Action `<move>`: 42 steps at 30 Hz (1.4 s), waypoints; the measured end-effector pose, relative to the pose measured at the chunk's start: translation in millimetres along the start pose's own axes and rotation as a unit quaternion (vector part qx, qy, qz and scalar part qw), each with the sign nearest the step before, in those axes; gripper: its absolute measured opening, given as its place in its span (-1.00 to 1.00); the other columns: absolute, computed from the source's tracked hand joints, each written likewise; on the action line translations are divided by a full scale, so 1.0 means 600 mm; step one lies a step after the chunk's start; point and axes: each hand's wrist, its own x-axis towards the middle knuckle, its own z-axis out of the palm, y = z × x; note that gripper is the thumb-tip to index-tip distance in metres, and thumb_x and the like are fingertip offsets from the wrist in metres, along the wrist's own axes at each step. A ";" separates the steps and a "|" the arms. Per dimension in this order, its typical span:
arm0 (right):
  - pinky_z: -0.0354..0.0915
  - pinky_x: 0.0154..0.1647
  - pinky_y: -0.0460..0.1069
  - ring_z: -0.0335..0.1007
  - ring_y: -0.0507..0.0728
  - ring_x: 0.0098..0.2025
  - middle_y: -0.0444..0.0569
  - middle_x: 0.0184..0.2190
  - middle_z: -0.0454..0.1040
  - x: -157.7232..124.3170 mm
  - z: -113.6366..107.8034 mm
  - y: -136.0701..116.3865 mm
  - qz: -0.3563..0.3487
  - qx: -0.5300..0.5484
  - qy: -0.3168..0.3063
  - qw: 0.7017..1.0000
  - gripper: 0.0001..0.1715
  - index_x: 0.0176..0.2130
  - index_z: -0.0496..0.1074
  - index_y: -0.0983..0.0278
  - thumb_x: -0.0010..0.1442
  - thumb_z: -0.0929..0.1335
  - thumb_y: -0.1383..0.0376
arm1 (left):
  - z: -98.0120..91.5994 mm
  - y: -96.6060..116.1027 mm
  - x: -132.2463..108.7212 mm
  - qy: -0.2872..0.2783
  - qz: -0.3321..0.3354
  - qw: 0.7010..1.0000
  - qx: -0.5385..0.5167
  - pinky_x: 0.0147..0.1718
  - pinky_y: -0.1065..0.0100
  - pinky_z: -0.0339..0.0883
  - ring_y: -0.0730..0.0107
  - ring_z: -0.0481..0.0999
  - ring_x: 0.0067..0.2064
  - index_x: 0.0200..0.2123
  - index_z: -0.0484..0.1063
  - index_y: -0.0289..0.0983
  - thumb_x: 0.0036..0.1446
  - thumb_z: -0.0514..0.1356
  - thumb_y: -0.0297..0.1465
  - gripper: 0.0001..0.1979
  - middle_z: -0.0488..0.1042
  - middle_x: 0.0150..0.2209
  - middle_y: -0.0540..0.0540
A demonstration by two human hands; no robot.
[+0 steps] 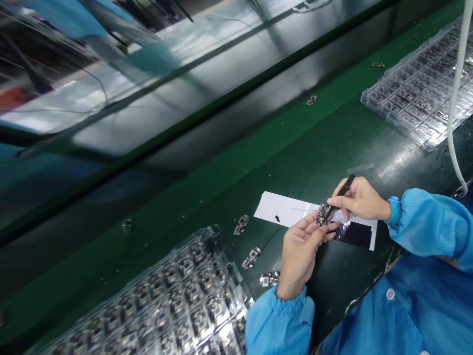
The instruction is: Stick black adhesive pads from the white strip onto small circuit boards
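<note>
Black slim tweezers [342, 194] at a small, flat circuit board [322, 215].

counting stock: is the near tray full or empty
Full, as far as visible: each pocket of the tray in view holds a small board.

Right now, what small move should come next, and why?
Probably a slight press of the tweezers onto the small board: the right hand has their tip at it, and the left hand holds it above the white sheet.

Left hand [297, 251] and right hand [360, 199] meet, each grip pinched closed.
</note>
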 end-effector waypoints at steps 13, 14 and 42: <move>0.21 -0.75 -0.16 0.27 -0.05 -0.73 -0.21 -0.72 0.33 -0.002 0.005 0.006 -0.016 0.000 -0.003 1.000 -0.62 -0.47 0.31 0.33 -0.09 0.47 0.12 | 0.004 0.002 0.000 0.032 0.002 0.999 -0.012 -0.39 0.41 0.47 0.35 0.59 -0.40 -0.25 0.46 -0.39 -0.23 0.41 -0.41 -0.60 0.58 -0.38 -0.12; 0.21 -0.74 -0.16 0.27 -0.05 -0.73 -0.20 -0.72 0.33 -0.004 0.006 0.006 -0.020 -0.003 -0.002 1.000 -0.63 -0.47 0.31 0.33 -0.08 0.47 0.12 | 0.004 0.001 0.000 0.035 0.002 0.999 -0.013 -0.39 0.41 0.47 0.36 0.59 -0.41 -0.27 0.46 -0.39 -0.23 0.42 -0.40 -0.60 0.58 -0.38 -0.11; 0.19 -0.68 -0.14 0.28 -0.05 -0.69 -0.07 -0.63 0.47 -0.011 -0.013 -0.013 -0.355 -0.212 0.172 0.894 -0.85 -0.43 0.50 0.36 0.10 0.40 0.30 | -0.042 0.102 0.041 0.167 0.131 0.977 0.026 -0.33 0.45 0.48 0.39 0.59 -0.34 -0.29 0.47 -0.36 -0.07 0.30 -0.51 -0.80 0.56 -0.34 -0.08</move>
